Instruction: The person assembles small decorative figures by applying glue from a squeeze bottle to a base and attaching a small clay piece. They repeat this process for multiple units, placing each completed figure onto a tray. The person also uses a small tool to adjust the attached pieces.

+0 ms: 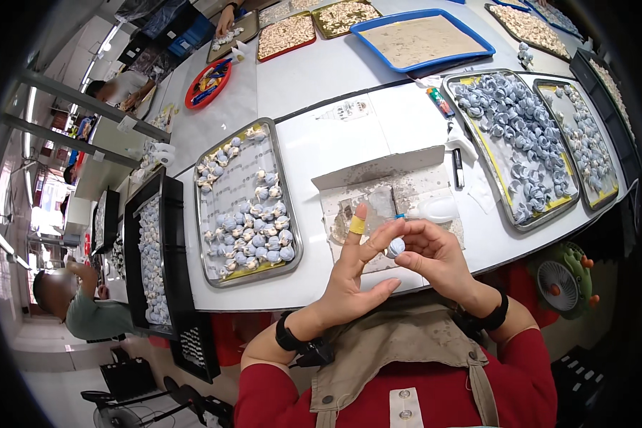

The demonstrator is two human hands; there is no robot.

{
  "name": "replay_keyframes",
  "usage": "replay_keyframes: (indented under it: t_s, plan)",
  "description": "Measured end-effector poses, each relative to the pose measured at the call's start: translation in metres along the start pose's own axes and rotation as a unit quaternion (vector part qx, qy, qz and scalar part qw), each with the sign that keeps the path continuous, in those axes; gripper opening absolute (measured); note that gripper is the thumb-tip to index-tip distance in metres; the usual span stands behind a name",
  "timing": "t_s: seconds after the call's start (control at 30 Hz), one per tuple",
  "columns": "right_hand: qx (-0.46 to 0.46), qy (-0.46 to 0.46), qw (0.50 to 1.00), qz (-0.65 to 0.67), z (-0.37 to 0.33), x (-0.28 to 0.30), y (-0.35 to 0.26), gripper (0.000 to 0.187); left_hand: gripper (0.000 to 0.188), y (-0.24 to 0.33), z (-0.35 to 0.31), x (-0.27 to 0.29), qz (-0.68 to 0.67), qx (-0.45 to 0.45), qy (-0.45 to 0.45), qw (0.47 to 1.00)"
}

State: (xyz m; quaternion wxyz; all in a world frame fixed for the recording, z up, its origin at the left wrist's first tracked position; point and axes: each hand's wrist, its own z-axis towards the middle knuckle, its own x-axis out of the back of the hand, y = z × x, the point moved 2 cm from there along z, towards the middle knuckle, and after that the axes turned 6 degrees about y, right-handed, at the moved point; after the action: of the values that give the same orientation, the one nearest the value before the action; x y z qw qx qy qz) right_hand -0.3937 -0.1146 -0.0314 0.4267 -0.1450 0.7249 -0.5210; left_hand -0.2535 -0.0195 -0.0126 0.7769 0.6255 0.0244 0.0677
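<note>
The right hand (435, 260) pinched 1 small blue-grey ball (396, 247) between thumb and fingers, in front of an open carton (385, 167); it looked round, its long axis and heading indistinct. The left hand's (346, 285) thumb and index were spread, the index towards 12 o'clock.

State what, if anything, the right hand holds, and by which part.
A small, round, pale grey-blue ball, by its outer surface, between thumb and fingers.

Grey-blue ball (396, 247) partly covered by fingers (426, 231), carton (378, 171) partly hidden by left hand (351, 278), pale pieces (273, 12) cropped at desk's (328, 150) far edge
</note>
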Motion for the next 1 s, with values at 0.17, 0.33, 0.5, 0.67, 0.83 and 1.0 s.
replay_keyframes:
  t_s: [0.17,0.33,0.5,0.67,0.83,1.0]
  plan:
    - [0.017,-0.007,1.000,0.004,-0.004,0.003,0.004,0.030,0.081,0.008,0.000,-0.015,-0.141,0.025,0.086,0.986]
    - [0.044,-0.012,0.999,-0.020,-0.008,0.009,0.008,0.030,0.053,-0.011,-0.008,-0.011,-0.184,0.115,0.233,0.948]
    - [0.077,-0.013,0.997,-0.021,-0.007,0.014,0.012,0.028,0.050,-0.014,-0.009,-0.018,-0.285,0.210,0.186,0.916]
    - [0.090,0.005,0.991,-0.096,-0.009,0.022,0.015,0.030,0.051,-0.011,-0.002,-0.026,-0.341,0.220,0.152,0.901]
    - [0.099,0.012,0.984,-0.145,-0.011,0.025,0.010,0.032,0.049,-0.018,-0.004,-0.027,-0.320,0.220,0.166,0.906]
    - [0.081,0.037,0.992,-0.088,-0.014,0.027,0.011,0.026,0.040,-0.020,-0.003,-0.030,-0.276,0.207,0.175,0.922]
